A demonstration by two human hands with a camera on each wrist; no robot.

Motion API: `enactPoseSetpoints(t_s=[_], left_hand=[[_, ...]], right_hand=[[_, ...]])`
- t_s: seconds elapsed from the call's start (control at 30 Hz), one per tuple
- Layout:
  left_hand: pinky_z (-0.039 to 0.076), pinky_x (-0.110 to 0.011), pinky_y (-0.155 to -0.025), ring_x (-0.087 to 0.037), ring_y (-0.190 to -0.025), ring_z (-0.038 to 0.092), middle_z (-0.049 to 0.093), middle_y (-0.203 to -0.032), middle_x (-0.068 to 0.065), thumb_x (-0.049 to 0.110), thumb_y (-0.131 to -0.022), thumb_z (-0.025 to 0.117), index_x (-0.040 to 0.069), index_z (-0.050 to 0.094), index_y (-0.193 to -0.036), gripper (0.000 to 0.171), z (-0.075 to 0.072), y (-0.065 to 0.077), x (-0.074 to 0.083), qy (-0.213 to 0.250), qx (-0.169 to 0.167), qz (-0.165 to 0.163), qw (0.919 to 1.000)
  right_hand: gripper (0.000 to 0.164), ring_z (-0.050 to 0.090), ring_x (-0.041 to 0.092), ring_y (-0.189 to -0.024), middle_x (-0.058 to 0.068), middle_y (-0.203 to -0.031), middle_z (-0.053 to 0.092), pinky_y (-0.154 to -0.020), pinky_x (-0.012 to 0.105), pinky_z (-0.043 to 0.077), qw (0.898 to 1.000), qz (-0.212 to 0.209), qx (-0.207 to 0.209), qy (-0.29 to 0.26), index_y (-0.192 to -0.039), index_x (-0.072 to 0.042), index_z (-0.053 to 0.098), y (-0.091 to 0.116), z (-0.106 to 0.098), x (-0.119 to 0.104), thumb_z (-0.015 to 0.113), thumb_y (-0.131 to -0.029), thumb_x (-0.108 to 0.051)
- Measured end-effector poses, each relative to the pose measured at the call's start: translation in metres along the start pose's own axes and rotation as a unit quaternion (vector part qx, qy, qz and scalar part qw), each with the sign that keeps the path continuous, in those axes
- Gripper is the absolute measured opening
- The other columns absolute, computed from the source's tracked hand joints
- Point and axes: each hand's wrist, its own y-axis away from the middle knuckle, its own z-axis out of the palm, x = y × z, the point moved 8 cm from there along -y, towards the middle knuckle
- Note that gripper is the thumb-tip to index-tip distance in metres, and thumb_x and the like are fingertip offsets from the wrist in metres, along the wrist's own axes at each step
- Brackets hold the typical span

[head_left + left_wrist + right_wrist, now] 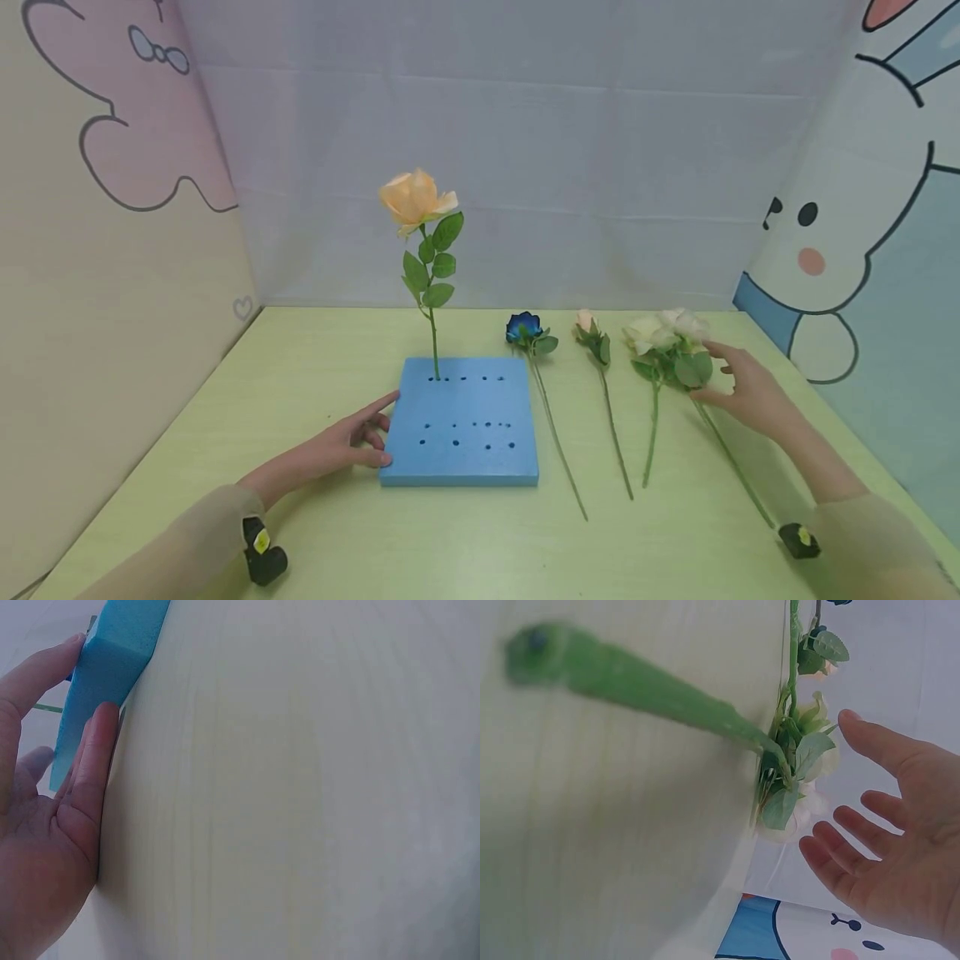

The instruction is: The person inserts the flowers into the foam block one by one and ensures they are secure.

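Observation:
A blue foam block (480, 462) with several small holes lies on the table. One peach rose (414, 200) stands upright in a hole near its back left. My left hand (347, 442) touches the block's left side with thumb and fingertips, fingers fairly straight; the left wrist view shows them against its side (105, 682). At the right, my right hand (757, 396) is beside a white rose (684, 323), fingers spread. In the right wrist view a gap shows between that hand (900, 847) and the flower heads, and its green stem (660, 697) runs toward the camera.
Right of the block lie a blue rose (523, 327), a small pale pink rosebud (587, 321) and a cream rose (647, 333), stems toward the front. The cream head overlaps the white one. A pale backdrop (510, 167) closes the table's far edge, with cartoon-printed panels at both sides.

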Motion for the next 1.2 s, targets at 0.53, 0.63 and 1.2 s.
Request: enactPoseSetpoints(t_s=[0.53,0.63,1.2], left_hand=[[0.044,-0.028,-0.087,-0.022,-0.104,0.052,0.043,-0.128,-0.017,0.026,-0.089,0.073,0.021,0.013,-0.160,0.093,-0.001,0.000,0.001,-0.001,-0.006,0.013,0.9999],[0.044,-0.028,-0.087,-0.022,-0.104,0.052,0.043,-0.129,-0.017,0.026,-0.089,0.073,0.021,0.013,-0.160,0.093,-0.001,0.000,0.000,-0.001,-0.008,0.014,0.9999],[0.043,-0.029,-0.087,-0.021,-0.104,0.053,0.041,-0.129,-0.017,0.025,-0.089,0.073,0.021,0.012,-0.160,0.094,0.000,0.002,0.002,0.005,-0.013,0.014,0.9998]], right_hand=[[0.094,0.052,0.060,-0.109,0.043,-0.134,0.041,-0.084,0.061,0.049,0.996,0.016,-0.078,0.027,-0.143,0.016,0.032,0.013,0.014,0.019,0.082,-0.080,-0.031],[0.091,0.054,0.059,-0.108,0.044,-0.130,0.045,-0.084,0.060,0.050,0.995,0.023,-0.092,0.030,-0.141,0.017,0.035,0.015,0.015,0.021,0.082,-0.079,-0.031],[0.069,0.063,0.041,-0.094,0.030,-0.105,0.063,-0.078,0.050,0.053,0.986,0.035,-0.158,0.024,-0.128,0.014,0.051,0.019,0.024,0.029,0.080,-0.081,-0.028]])
